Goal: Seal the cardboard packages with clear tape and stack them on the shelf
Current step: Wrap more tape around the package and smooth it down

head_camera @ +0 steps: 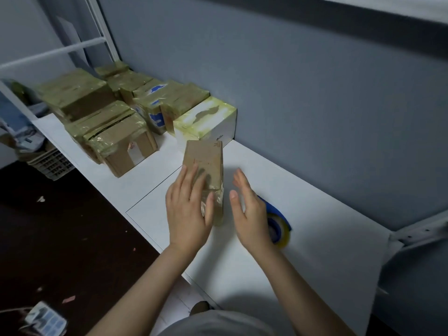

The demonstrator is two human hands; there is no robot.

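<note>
Left hand (188, 212) is flat on the cardboard box (206, 158), fingers straight and pressing on its top, thumb lying along the near end where clear tape (218, 200) shows glossy. It isn't gripping, only pressing. Right hand (249, 214) is just to the right of the box, released, fingers straight and apart from the box, holding nothing. Directly under and past that palm is the tape roll (282, 226), blue core, lying on the white top (315, 238) and partly hidden by the hand. Ahead and left of the left fingertips are the taped packages (80, 98), packed close together, with a white carton (206, 117) nearest the box's far end.

Risks: tape is only visible at the near end and the far end looks bare, so stacking now would probably leave a flap loose. With only a flat palm on it, the box can skid on the smooth top. The right hand could clip the roll and send it rolling off.

Counts: 2 hands, 1 box in work, 1 tape roll, 1 white carton, and about eight brown taped packages. Their edges blur together, so that count isn't exact.
</note>
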